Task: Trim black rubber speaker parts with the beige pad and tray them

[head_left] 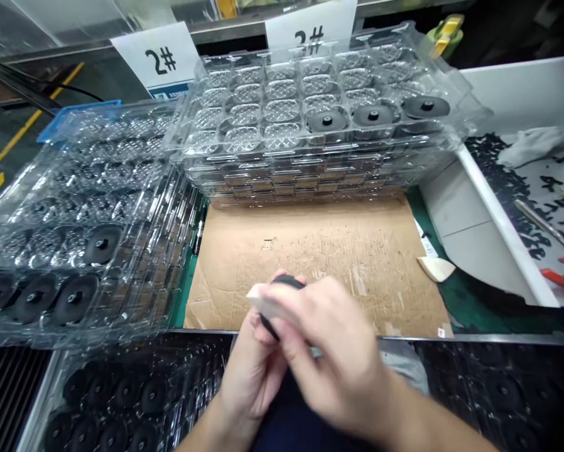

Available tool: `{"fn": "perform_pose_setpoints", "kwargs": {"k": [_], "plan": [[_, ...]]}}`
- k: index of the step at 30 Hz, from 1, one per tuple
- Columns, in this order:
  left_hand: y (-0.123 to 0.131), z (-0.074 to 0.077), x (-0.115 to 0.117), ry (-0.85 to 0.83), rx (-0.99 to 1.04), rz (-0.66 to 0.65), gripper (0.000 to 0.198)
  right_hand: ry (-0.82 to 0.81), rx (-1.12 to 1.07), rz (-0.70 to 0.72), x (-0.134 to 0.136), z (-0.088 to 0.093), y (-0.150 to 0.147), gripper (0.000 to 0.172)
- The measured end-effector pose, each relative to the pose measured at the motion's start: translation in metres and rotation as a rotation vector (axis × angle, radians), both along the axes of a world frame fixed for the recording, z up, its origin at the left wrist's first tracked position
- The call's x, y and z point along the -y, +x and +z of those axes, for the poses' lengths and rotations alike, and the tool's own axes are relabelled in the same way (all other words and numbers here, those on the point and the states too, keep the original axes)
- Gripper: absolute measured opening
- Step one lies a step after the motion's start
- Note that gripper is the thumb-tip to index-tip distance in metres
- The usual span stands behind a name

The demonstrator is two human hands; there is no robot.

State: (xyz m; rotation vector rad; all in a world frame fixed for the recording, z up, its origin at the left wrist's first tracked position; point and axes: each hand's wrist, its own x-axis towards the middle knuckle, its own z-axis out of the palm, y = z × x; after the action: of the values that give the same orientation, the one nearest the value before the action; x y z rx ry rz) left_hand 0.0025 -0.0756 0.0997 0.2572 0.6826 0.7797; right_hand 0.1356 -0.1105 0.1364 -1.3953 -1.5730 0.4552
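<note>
The left hand (251, 376) is gripping a black round disc (289, 282) above the cardboard sheet (310, 251) (it looks blurry), while the right hand (331, 351) is closing tight around a white pad (263, 302), pressing it against the disc.

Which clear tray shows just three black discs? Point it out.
The top tray of the far stack, behind the cardboard: its three discs sit at its right end, while the trays to the left and in front show more.
</note>
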Motion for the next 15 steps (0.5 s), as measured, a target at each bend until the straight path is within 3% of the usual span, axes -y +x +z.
{"fn": "perform_pose_setpoints", "kwargs": {"k": [4, 8, 10, 13, 15], "plan": [[0.000, 0.001, 0.002, 0.042, -0.069, 0.036, 0.046, -0.063, 0.017, 0.167, -0.002, 0.006, -0.012, 0.025], [0.002, 0.005, 0.002, 0.068, 0.001, -0.009, 0.036, 0.033, 0.063, 0.043, -0.012, 0.006, -0.010, 0.028], [0.001, 0.008, 0.001, 0.064, -0.007, -0.023, 0.036, 0.065, 0.050, 0.090, -0.009, 0.007, -0.007, 0.028], [-0.003, 0.009, -0.002, 0.081, -0.072, -0.044, 0.044, -0.039, 0.019, 0.210, 0.007, 0.006, 0.005, 0.025], [-0.004, 0.007, -0.003, 0.086, -0.088, -0.067, 0.051, -0.140, 0.054, 0.110, 0.017, 0.005, 0.014, 0.026]]}}
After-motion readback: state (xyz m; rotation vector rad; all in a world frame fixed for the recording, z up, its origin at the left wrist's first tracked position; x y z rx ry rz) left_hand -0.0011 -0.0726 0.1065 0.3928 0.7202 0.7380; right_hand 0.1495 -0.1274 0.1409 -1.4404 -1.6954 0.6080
